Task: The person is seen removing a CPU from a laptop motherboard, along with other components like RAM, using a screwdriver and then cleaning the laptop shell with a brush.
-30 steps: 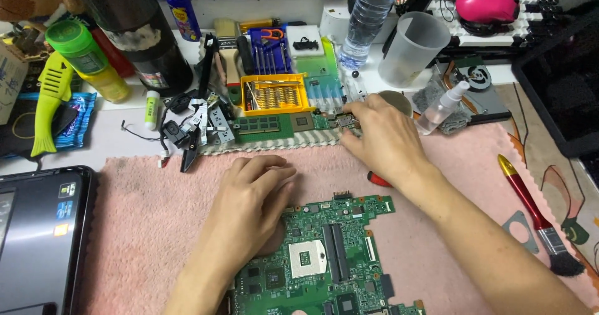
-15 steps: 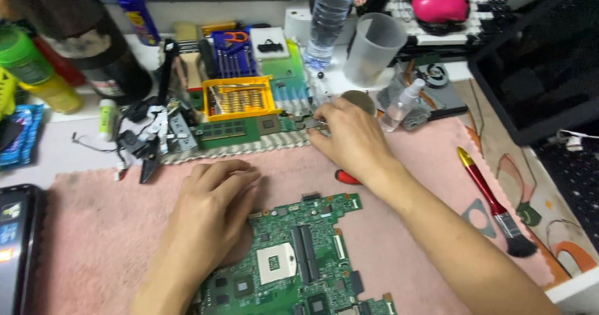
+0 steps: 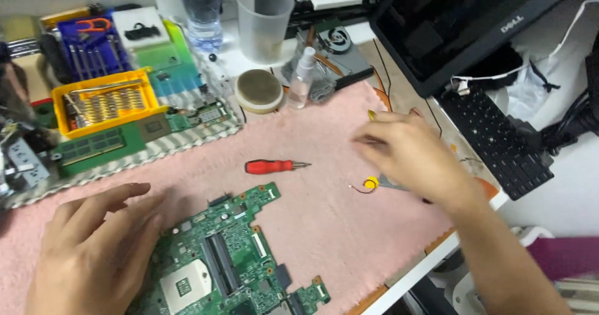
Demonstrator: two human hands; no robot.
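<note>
The green circuit board point(image 3: 224, 262) lay on the pink cloth point(image 3: 324, 227) covering the table. The left hand point(image 3: 93, 249) rested flat on the board's left edge, fingers spread, gripping nothing. The right hand point(image 3: 412, 159) hovered well right of the board, fingers loosely curled and blurred; whether they pinched anything could not be told. A small yellow disc with a wire point(image 3: 370, 183) lay just beside that hand. A red screwdriver point(image 3: 274, 166) lay above the board.
</note>
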